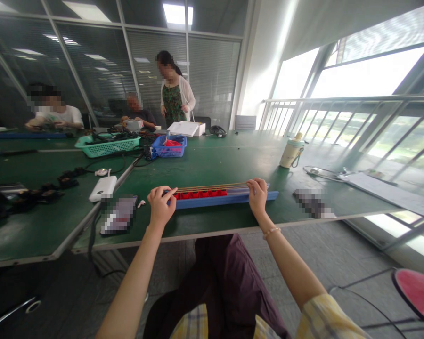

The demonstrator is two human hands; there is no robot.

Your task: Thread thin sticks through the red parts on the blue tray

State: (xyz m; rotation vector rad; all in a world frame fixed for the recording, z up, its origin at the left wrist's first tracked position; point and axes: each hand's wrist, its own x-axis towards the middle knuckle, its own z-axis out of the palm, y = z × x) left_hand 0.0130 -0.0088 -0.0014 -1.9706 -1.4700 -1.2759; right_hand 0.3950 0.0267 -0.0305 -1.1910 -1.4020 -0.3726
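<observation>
A long blue tray (pixel 215 202) lies along the front of the green table, with a row of red pieces (pixel 201 193) in its left and middle part. Several thin tan strands (pixel 212 186) run straight over the tray between my hands; whether they are stiff or stretched I cannot tell. At the tray's left end, my left hand (pixel 161 202) is closed with thumb and forefinger on one end of the strands. My right hand (pixel 257 194) pinches their other end near the tray's right end. My fingers hide the strand ends and parts of the tray.
Left of the tray are a phone (pixel 119 215), a white power bank (pixel 103 188) and an earbud (pixel 141 204). Farther back stand a green basket (pixel 108 149) and a blue basket (pixel 169 150). A bottle (pixel 290 153) and another phone (pixel 313 203) are at right. Several people are across the table.
</observation>
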